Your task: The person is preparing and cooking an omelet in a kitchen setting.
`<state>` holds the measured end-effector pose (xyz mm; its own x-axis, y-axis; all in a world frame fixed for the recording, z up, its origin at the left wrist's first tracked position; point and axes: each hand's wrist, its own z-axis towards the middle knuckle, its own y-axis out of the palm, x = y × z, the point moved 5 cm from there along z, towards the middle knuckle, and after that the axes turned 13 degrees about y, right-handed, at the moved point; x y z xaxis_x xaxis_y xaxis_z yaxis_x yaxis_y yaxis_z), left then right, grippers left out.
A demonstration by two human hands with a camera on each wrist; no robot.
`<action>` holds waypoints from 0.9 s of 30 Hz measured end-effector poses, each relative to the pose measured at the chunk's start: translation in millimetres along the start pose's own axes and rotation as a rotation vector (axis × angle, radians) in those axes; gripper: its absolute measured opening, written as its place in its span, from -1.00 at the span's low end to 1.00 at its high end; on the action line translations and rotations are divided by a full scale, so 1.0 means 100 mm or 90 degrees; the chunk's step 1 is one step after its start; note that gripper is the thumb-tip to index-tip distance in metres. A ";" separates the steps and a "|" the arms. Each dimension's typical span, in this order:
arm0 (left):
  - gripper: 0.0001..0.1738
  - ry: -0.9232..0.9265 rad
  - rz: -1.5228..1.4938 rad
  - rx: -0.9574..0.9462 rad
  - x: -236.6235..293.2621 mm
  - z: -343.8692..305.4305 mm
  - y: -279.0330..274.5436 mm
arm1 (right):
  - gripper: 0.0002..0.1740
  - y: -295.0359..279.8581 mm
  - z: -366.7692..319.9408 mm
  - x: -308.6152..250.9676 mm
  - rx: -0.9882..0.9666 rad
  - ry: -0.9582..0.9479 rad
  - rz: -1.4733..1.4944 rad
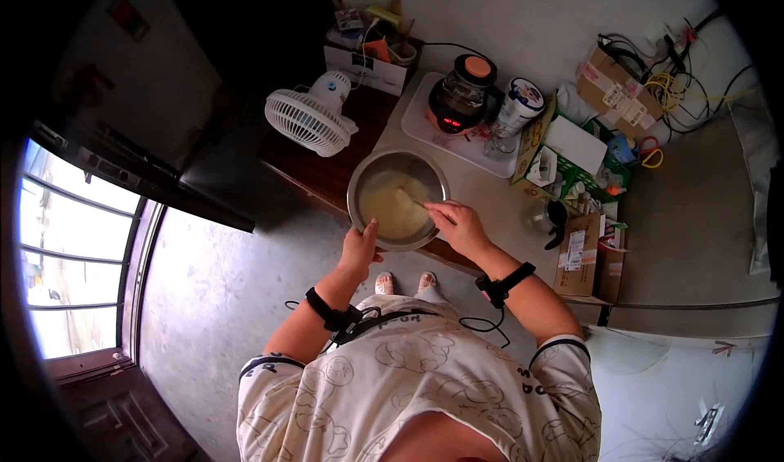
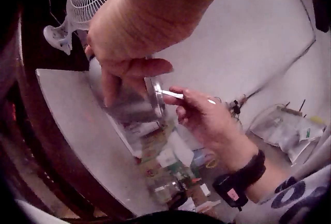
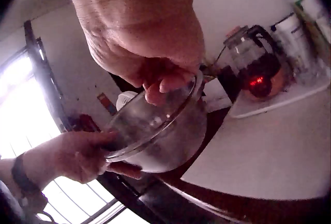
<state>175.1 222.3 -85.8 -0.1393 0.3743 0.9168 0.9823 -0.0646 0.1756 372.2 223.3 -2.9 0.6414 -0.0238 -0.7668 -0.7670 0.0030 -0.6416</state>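
A round stainless steel bowl (image 1: 439, 176) holds a pale yellow, batter-like mixture (image 1: 396, 209). My left hand (image 1: 358, 248) grips its near left rim, thumb over the edge and fingers against the outside wall. In the right wrist view the bowl (image 3: 178, 144) appears tilted. My right hand (image 1: 464, 232) pinches a slim metal-handled utensil (image 1: 420, 204) at the right rim. The utensil's lower end is hidden in the mixture. In the left wrist view, its bright handle (image 2: 170, 94) shows between right thumb and fingers.
A white fan (image 1: 309, 119) stands on the dark wood surface to the left. Behind the bowl, a glass kettle (image 1: 464, 95) with lit red digits and a white canister (image 1: 520, 103) sit on a white tray (image 1: 416, 123). Rightward are a glass jug (image 1: 539, 215) and cardboard boxes (image 1: 578, 258).
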 end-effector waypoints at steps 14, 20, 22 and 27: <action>-0.58 -0.026 0.007 0.004 -0.04 0.08 -0.13 | -0.78 0.09 -0.04 0.05 -0.143 0.067 0.028; -0.58 -0.032 0.061 0.005 0.02 0.08 -0.19 | -0.78 -0.12 0.20 0.10 -0.041 0.018 -0.084; -0.52 -0.009 0.035 0.014 0.03 0.09 -0.19 | -0.79 -0.12 0.26 0.00 0.042 -0.058 -0.075; -0.51 -0.045 0.021 -0.005 0.01 0.08 -0.14 | -0.78 0.18 0.35 -0.16 0.043 -0.080 -0.033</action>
<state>162.6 230.9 -90.3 -0.0968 0.4369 0.8943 0.9853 -0.0848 0.1481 348.9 258.8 -2.2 0.6810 0.0990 -0.7256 -0.7322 0.0730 -0.6772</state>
